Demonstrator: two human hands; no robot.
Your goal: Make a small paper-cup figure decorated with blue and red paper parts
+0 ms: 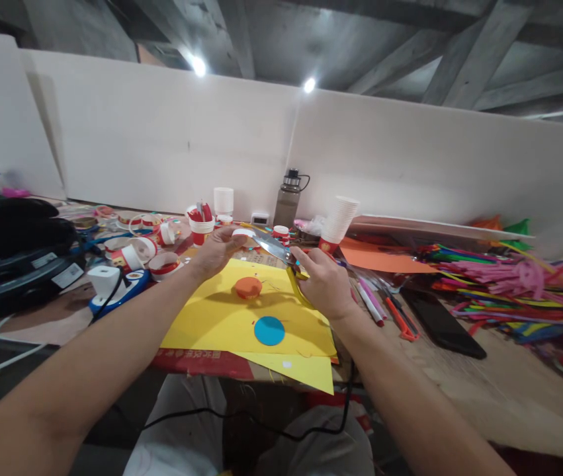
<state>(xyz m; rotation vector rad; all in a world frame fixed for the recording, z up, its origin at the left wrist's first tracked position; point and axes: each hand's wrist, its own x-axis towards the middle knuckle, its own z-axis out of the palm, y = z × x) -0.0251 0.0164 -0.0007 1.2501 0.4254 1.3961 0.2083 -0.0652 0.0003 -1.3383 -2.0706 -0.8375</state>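
Nearest the camera, two bare forearms reach up over the table (484,390), above light-coloured trouser legs (176,423). The left hand (221,248) pinches a small white piece (244,233) between its fingertips; the right hand (327,281) is closed around scissors (274,247), their blades pointing at that piece. The hands are apart, both raised over yellow paper sheets (202,324). On the upper sheet lie an orange disc-like piece (248,287) and, nearer the camera, a flat blue circle (269,330). Left of the sheets are red-and-white paper cup pieces (165,264) and a white charger (105,280). To the right are markers (370,301), a black phone (442,322) and bundled pipe cleaners (509,277). Beyond the hands stand a bottle (287,201) and a leaning stack of white paper cups (341,219), before a white partition (162,132).
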